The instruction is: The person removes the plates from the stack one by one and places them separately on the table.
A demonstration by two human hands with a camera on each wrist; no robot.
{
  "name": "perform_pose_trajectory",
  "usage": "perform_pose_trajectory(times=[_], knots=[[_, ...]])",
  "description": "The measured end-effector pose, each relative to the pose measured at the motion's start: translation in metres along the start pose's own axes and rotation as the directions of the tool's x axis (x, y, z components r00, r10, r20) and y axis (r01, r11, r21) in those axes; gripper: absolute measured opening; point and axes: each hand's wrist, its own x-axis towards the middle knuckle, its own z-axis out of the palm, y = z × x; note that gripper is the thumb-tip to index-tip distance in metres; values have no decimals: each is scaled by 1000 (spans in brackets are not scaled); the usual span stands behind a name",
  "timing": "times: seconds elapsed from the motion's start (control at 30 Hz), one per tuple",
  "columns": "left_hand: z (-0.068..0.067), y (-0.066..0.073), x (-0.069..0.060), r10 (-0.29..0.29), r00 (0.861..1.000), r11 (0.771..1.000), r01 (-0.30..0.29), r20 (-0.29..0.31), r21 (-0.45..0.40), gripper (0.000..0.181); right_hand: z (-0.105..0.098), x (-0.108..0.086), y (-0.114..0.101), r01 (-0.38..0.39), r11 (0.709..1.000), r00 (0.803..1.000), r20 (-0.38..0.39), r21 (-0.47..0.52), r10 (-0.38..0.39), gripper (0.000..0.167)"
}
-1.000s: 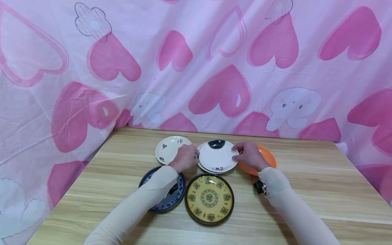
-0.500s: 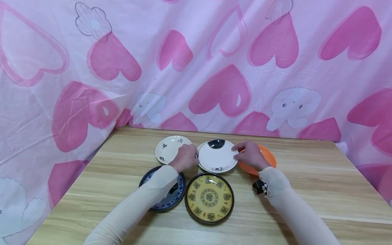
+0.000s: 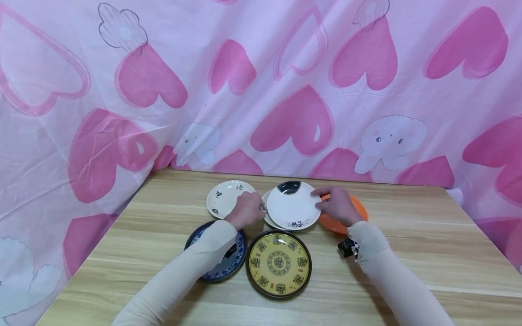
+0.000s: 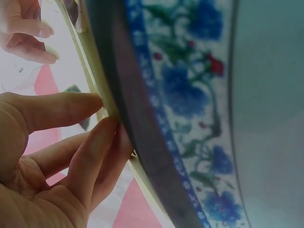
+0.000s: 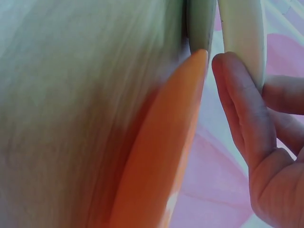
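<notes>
My right hand (image 3: 339,206) pinches the right rim of a white plate (image 3: 291,208) with a black patch and small dark flowers. In the right wrist view, that plate (image 5: 243,38) stands apart from the plates below, thumb and fingers on either side of its rim. Beneath it, mostly covered, lies another white plate (image 3: 268,220). My left hand (image 3: 246,209) has its fingertips at this lower plate's left edge; the left wrist view shows them pinching a pale rim (image 4: 110,102). Under my right wrist, partly hidden, is an orange plate (image 3: 355,210).
A cream plate (image 3: 222,199) with dark motifs lies back left. A blue-rimmed plate (image 3: 240,256) sits below my left forearm. In front, a yellow patterned plate (image 3: 279,265) with a dark rim rests on the wooden table (image 3: 416,253). A pink heart-print cloth (image 3: 293,122) hangs behind.
The upper white plate has risen and shifted slightly right with my right hand, showing more of the lower plate's left side. My left hand has stayed nearly still.
</notes>
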Motion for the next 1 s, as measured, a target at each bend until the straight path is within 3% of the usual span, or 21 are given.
perform_pose_trajectory(times=[0.23,0.57,1.0], knots=[[0,1,0,-8,1000,1000,8,-9,9,5,-8,-4,4,41,999,999,-34,6,-41,40],[0,2,-1,-22,1000,1000,22,-7,3,32,-20,-9,6,52,999,997,-59,-11,-52,41],[-1,2,-1,-20,1000,1000,19,-7,-13,27,-33,-18,9,57,998,996,-70,-25,-59,41]])
